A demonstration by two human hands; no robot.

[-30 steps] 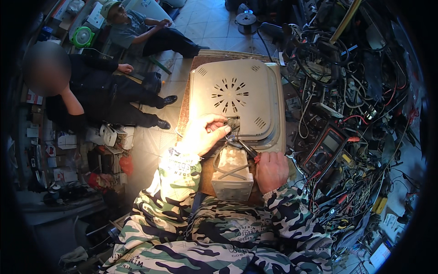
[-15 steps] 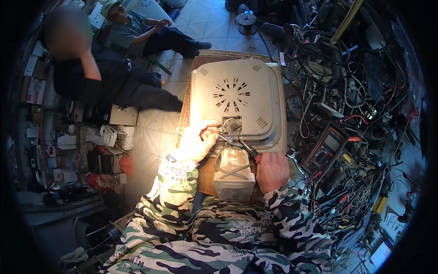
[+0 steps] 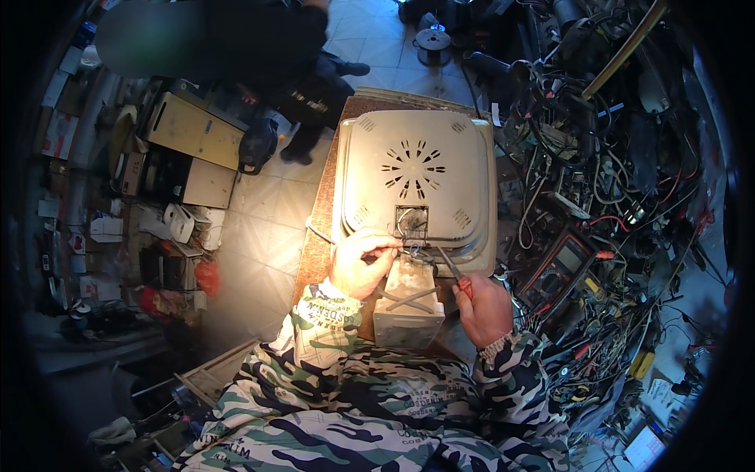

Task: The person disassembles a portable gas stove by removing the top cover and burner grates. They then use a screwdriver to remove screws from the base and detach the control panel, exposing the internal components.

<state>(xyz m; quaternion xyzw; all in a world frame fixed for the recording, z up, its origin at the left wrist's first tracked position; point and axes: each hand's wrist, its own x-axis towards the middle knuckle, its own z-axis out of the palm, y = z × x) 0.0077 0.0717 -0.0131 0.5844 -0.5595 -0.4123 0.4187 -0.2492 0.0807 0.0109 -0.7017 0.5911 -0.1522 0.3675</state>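
Observation:
A beige square appliance (image 3: 413, 169) with a star-shaped vent lies on a brown board (image 3: 316, 220). Its small square opening (image 3: 410, 224) shows wires inside. My left hand (image 3: 362, 263) is closed, fingertips pinched on a wire at the lower edge of that opening. My right hand (image 3: 484, 313) grips a red-handled tool (image 3: 465, 284), apparently pliers, whose metal end points toward the opening. A metal box (image 3: 405, 315) with a grey cord across it sits below the appliance, between my hands.
A multimeter (image 3: 557, 271) lies among a tangle of cables and parts (image 3: 598, 181) on the right. Crowded shelves (image 3: 110, 220) line the left. A person in dark clothing (image 3: 291, 86) is at upper left. A wire spool (image 3: 432, 46) stands on the tiled floor (image 3: 267, 204).
My left hand has shifted right and down along the opening. The tool in my right hand shows more, angled up-left. The person at left has moved upward across the view.

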